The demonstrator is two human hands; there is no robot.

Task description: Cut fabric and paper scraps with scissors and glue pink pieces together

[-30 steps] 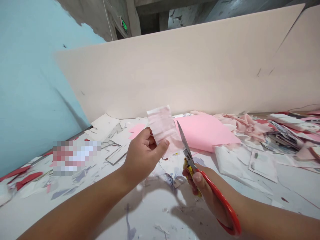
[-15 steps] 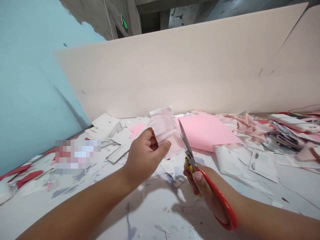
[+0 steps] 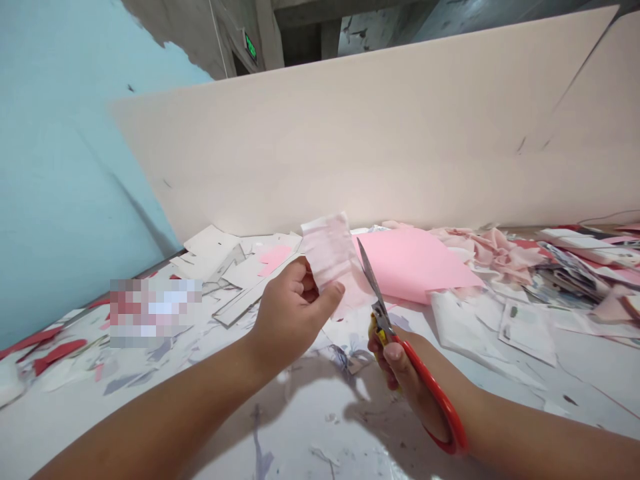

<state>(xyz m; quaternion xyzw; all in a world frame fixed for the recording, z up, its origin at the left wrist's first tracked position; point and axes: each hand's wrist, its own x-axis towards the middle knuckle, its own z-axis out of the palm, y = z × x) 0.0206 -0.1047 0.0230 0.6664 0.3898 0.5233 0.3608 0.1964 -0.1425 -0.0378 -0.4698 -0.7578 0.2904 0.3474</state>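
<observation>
Between the thumb and fingers of my left hand (image 3: pixel 300 307) is a thin, pale pink piece of fabric (image 3: pixel 333 250), held up by its lower left side. My right hand (image 3: pixel 400 367) grips a pair of scissors (image 3: pixel 435 393) with red handles and a yellow part near the pivot. The scissor blades point up and away, right beside the fabric's right edge; I cannot tell whether they touch it. Behind the blades lies a larger pink sheet (image 3: pixel 410 260) on the white table (image 3: pixel 300 433).
White card pieces (image 3: pixel 215 250) lie at the back left, with red scraps (image 3: pixel 60 357) nearer the left edge. Crumpled peach fabric (image 3: pixel 500 250) and stacked papers (image 3: pixel 575 273) lie to the right. An upright cream panel (image 3: pixel 350 147) stands behind the table, beside a blue wall (image 3: pixel 65 167).
The fabric and my left hand have shifted very slightly to the right. The scissor handles have moved a little closer together; otherwise the scene looks the same.
</observation>
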